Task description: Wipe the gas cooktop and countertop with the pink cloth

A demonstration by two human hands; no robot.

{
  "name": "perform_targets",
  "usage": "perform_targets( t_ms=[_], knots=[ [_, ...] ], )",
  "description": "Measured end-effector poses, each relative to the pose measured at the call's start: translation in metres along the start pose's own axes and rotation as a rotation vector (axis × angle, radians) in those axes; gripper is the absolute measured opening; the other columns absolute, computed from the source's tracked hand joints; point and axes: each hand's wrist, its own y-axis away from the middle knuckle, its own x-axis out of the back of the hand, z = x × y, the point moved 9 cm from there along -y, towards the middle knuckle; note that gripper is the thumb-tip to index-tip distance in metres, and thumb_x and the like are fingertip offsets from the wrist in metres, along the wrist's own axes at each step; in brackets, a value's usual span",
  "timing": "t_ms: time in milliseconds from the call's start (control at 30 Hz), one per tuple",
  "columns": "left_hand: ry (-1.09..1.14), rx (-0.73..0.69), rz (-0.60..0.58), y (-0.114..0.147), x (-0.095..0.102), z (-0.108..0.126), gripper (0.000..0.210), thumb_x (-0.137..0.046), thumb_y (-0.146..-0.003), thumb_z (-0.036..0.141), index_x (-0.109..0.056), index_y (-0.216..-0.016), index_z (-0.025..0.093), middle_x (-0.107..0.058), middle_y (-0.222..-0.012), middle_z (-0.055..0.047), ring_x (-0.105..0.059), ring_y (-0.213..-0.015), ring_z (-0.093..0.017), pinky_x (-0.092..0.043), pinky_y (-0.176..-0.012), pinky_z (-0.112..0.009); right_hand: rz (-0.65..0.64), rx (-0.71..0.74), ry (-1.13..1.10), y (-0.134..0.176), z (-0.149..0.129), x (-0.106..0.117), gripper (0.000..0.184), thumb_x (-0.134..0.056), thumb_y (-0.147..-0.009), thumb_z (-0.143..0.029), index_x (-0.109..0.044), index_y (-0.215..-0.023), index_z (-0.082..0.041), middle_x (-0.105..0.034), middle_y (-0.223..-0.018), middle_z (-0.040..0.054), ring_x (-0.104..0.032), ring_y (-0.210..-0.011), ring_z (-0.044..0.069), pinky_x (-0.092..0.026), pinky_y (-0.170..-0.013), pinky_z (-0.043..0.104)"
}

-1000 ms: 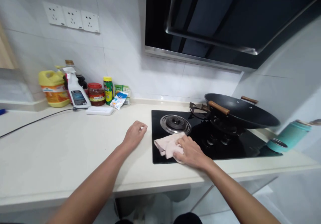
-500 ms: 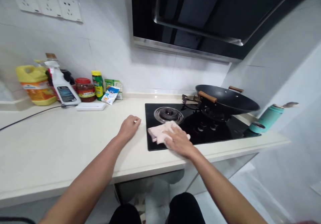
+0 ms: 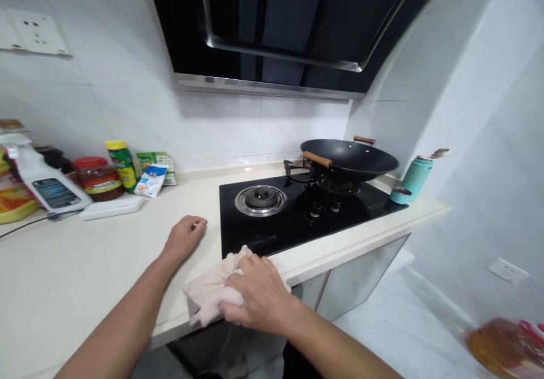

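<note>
My right hand [image 3: 260, 294] grips a pale pink cloth [image 3: 211, 293] at the front edge of the counter, just before the near left corner of the black gas stove [image 3: 289, 233]. The cloth is bunched under the fingers, and part of it hangs at the edge. My left hand [image 3: 183, 238] rests on the pale countertop [image 3: 102, 265], left of the stove, its fingers curled in with nothing visible in them. The left burner [image 3: 260, 200] is bare of its pan support. A black wok [image 3: 355, 164] with wooden handles sits over the right burner.
Along the wall at left stand a spray bottle [image 3: 46, 178], a red-lidded jar [image 3: 98, 179], a green shaker [image 3: 122, 166] and packets [image 3: 152, 179]. A turquoise flask [image 3: 417, 178] stands right of the stove. The black range hood [image 3: 272, 22] hangs overhead.
My right hand has drawn the cloth off the stove's glass, toward me and left, to the counter's front edge. The view has turned right. My left hand stays on the countertop.
</note>
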Motion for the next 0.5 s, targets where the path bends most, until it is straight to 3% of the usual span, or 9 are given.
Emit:
perform_targets(
  t_ms=[267,500],
  knots=[
    [0.039,0.003,-0.053,0.004,-0.008,0.006,0.041,-0.053,-0.081,0.058,-0.072,-0.087,0.023,-0.076,-0.099,-0.007,-0.068,-0.092,-0.028,-0.053,-0.082,-0.037,0.132,-0.338,0.095,0.065,0.144,0.052,0.022,-0.060,-0.088,-0.039,-0.072,-0.099,-0.025,-0.065,-0.116,0.0078,-0.055,-0.101,0.025,-0.041,-0.091,0.038],
    [0.043,0.034,-0.079,0.006,-0.009,0.009,0.042,-0.053,-0.081,0.058,-0.072,-0.090,0.022,-0.075,-0.101,-0.008,-0.068,-0.094,-0.029,-0.052,-0.086,-0.039,0.224,-0.686,0.270,0.155,0.311,0.113,0.035,-0.042,-0.092,-0.040,-0.071,-0.095,-0.020,-0.068,-0.107,0.0108,-0.059,-0.102,0.026,-0.042,-0.084,0.033]
  ],
)
